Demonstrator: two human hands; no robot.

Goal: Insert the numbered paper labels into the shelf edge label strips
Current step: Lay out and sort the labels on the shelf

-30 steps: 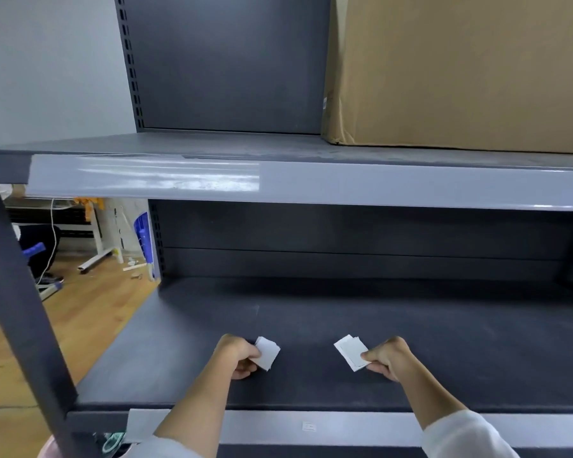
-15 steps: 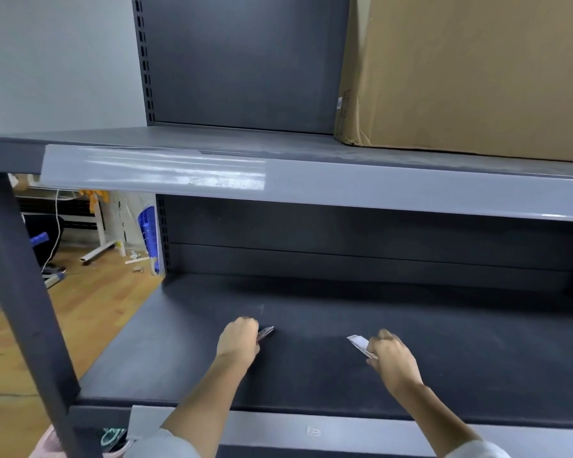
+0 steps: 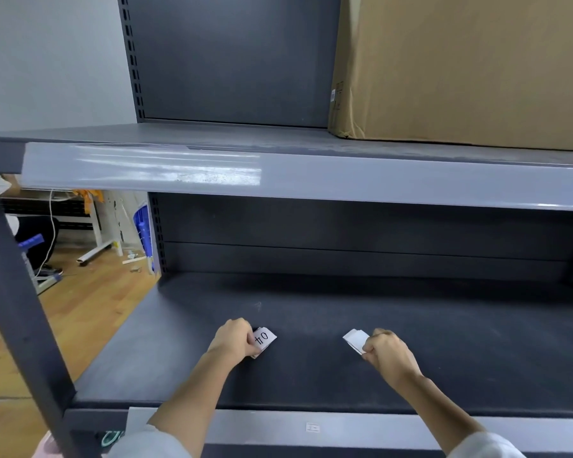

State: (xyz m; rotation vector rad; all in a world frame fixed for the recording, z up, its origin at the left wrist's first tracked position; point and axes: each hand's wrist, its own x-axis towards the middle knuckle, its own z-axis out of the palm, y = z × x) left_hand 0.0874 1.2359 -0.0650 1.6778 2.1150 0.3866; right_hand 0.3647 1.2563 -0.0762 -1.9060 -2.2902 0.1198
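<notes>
Labels sit pinched in both hands over the lower shelf (image 3: 311,358): the left hand (image 3: 234,338) closes its fingers (image 3: 250,345) on a small stack of paper labels (image 3: 264,338) whose top slip shows handwritten digits, seemingly "04" seen sideways, while the right hand (image 3: 386,353) closes its fingers (image 3: 368,350) on a second small stack (image 3: 354,338) with only its blank side showing. Both stacks hover just above or lightly on the dark shelf surface; which, I cannot tell. Outward from the hands, the near label strip (image 3: 377,429) along the lower shelf's front edge carries one small tag (image 3: 312,427), too small to read, and otherwise looks unfilled. The upper label strip (image 3: 344,183) on the shelf above appears glossy and shows no slips. Judging from this, the job seems barely begun, with nearly all labels left to slide in. A large cardboard box (image 3: 470,67) stands on the upper shelf at right, closed, so its contents are hidden.
</notes>
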